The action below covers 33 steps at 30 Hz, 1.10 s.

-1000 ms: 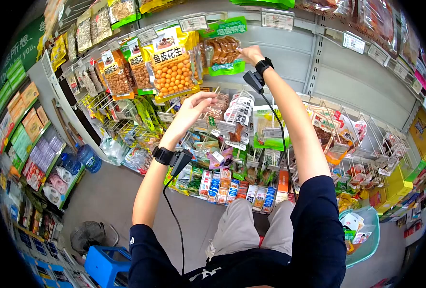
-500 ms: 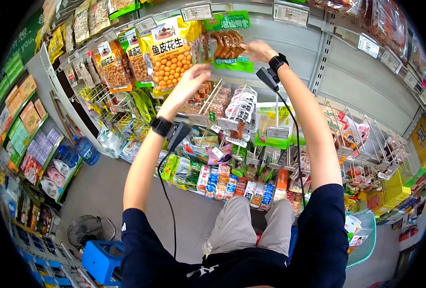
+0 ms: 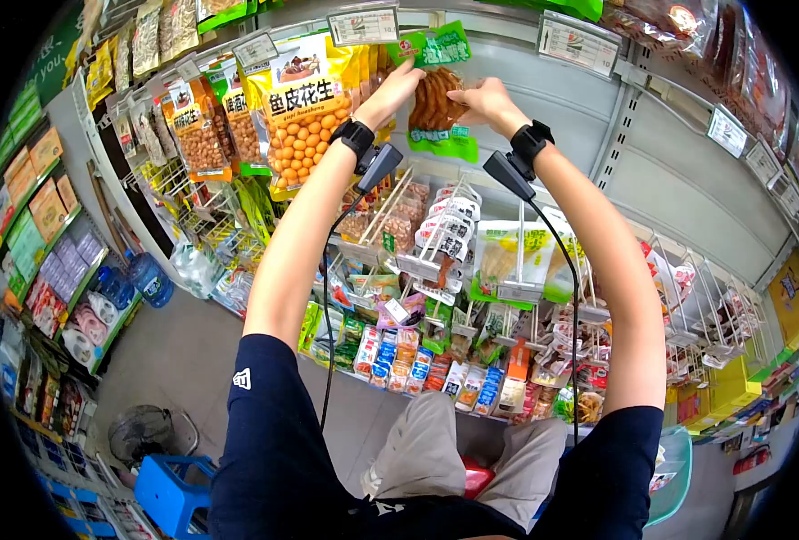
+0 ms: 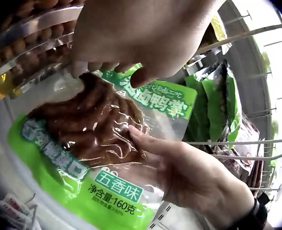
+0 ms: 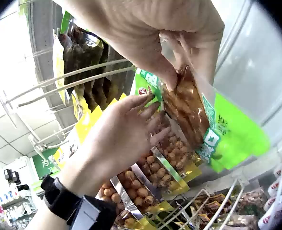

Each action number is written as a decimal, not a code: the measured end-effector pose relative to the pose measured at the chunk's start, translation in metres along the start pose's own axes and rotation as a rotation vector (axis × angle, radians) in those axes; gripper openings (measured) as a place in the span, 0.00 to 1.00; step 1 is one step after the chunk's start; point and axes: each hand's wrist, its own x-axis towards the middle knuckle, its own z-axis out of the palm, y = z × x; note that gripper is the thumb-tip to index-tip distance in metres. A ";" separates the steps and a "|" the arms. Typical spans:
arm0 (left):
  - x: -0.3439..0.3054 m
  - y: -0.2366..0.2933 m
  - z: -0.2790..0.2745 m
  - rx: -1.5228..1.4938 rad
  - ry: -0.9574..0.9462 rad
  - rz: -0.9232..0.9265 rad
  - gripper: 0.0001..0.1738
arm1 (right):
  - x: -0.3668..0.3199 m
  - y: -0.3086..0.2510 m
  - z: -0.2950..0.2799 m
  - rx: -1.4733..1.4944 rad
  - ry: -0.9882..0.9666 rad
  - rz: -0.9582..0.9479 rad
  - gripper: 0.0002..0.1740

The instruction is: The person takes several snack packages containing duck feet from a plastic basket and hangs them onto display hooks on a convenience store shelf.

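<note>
A green and clear bag of duck feet [image 3: 435,101] hangs upright at the upper shelf, brown pieces showing through its window. My right hand [image 3: 491,103] pinches its right side, the thumb on the front and fingers behind, as the right wrist view shows. At the bag's upper left is my left hand [image 3: 399,88], its fingertips right by the green header. In the right wrist view the left hand [image 5: 119,132] has its fingers extended and spread, close to the bag. The left wrist view shows the bag's front [image 4: 83,120] with the right thumb pressed on it.
Yellow bags of coated peanuts [image 3: 302,117] hang just left of the hands. Price tags [image 3: 363,24] line the rail above. Below, wire hooks [image 3: 399,207] stick out with snack packs. A blue stool [image 3: 170,490] and a teal basket [image 3: 674,477] stand on the floor.
My left hand has risen and moved right, from in front of the lower hooks to the bag's upper left. The right hand keeps its hold on the bag. The head view has shifted slightly.
</note>
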 end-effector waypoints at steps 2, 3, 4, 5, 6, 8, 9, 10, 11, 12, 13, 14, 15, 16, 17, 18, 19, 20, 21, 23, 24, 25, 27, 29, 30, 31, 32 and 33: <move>0.009 -0.010 0.001 0.023 0.001 0.041 0.35 | 0.000 0.002 0.005 0.000 -0.027 0.023 0.16; 0.013 -0.010 0.000 0.020 0.003 0.048 0.35 | 0.001 0.002 0.007 -0.005 -0.025 0.017 0.16; 0.016 -0.011 -0.001 0.033 0.008 0.069 0.35 | 0.002 0.004 0.009 -0.033 0.000 -0.027 0.16; 0.017 -0.014 0.000 0.044 0.011 0.085 0.35 | 0.001 0.007 0.011 -0.062 0.022 -0.066 0.16; 0.020 -0.018 -0.001 0.009 0.020 0.089 0.36 | -0.005 0.001 0.009 0.048 -0.050 0.045 0.18; 0.022 -0.028 0.002 -0.007 0.057 0.117 0.36 | -0.005 -0.001 0.004 0.097 -0.074 0.083 0.20; 0.020 -0.030 0.002 -0.015 0.093 0.144 0.38 | -0.004 0.003 0.003 0.154 -0.100 0.120 0.22; 0.018 -0.033 -0.001 0.053 0.053 0.163 0.40 | 0.001 0.006 0.002 0.150 -0.102 0.163 0.22; 0.015 -0.036 -0.002 0.056 0.051 0.155 0.40 | 0.004 0.010 -0.001 0.155 -0.105 0.168 0.22; 0.011 -0.042 -0.002 0.164 0.068 0.148 0.40 | 0.008 0.014 -0.004 0.148 -0.175 0.162 0.22; 0.007 -0.044 -0.002 0.272 0.085 0.141 0.41 | 0.011 0.017 -0.006 0.141 -0.245 0.155 0.21; 0.006 -0.051 -0.004 0.257 0.044 0.105 0.42 | 0.015 0.020 -0.004 0.165 -0.268 0.174 0.19; 0.000 -0.048 -0.005 0.259 0.045 0.101 0.42 | 0.015 0.019 -0.002 0.167 -0.271 0.175 0.19; -0.007 -0.045 -0.004 0.285 0.029 0.104 0.43 | 0.014 0.017 0.001 0.063 -0.249 0.172 0.19; -0.014 -0.042 -0.004 0.312 0.014 0.109 0.43 | 0.015 0.014 0.003 -0.041 -0.225 0.166 0.19; -0.020 -0.039 -0.003 0.285 -0.006 0.085 0.43 | 0.021 0.019 0.007 -0.045 -0.191 0.203 0.17; -0.026 -0.034 -0.003 0.288 -0.005 0.086 0.43 | 0.036 0.032 0.010 -0.043 -0.191 0.201 0.17; -0.032 -0.029 -0.004 0.277 -0.054 0.055 0.43 | 0.053 0.050 0.011 -0.193 -0.188 0.090 0.18; -0.041 -0.022 -0.004 0.268 -0.104 0.023 0.43 | 0.060 0.058 0.012 -0.341 -0.183 -0.021 0.18; -0.063 0.012 -0.005 0.246 -0.122 -0.017 0.42 | 0.035 0.027 0.001 -0.232 -0.215 0.100 0.24; -0.069 0.020 -0.006 0.282 -0.153 -0.043 0.42 | 0.025 0.015 -0.003 -0.129 -0.248 0.222 0.31; -0.075 0.028 -0.007 0.316 -0.185 -0.070 0.41 | 0.022 0.012 -0.004 -0.125 -0.249 0.224 0.31; -0.084 0.037 -0.010 0.281 -0.217 -0.054 0.40 | 0.014 0.006 -0.009 -0.039 -0.191 0.301 0.28; -0.087 0.034 -0.013 0.333 -0.203 -0.053 0.38 | 0.021 0.020 -0.019 -0.097 -0.281 0.230 0.26; -0.093 0.040 -0.013 0.359 -0.207 -0.039 0.34 | 0.015 0.018 -0.019 0.022 -0.276 0.232 0.25; -0.100 0.046 -0.014 0.355 -0.210 -0.041 0.34 | 0.008 0.017 -0.019 0.142 -0.269 0.232 0.24; -0.108 0.052 -0.014 0.330 -0.237 -0.022 0.33 | 0.001 0.016 -0.022 0.144 -0.246 0.236 0.23; -0.115 0.055 -0.015 0.304 -0.264 -0.003 0.32 | -0.006 0.013 -0.020 0.142 -0.247 0.239 0.23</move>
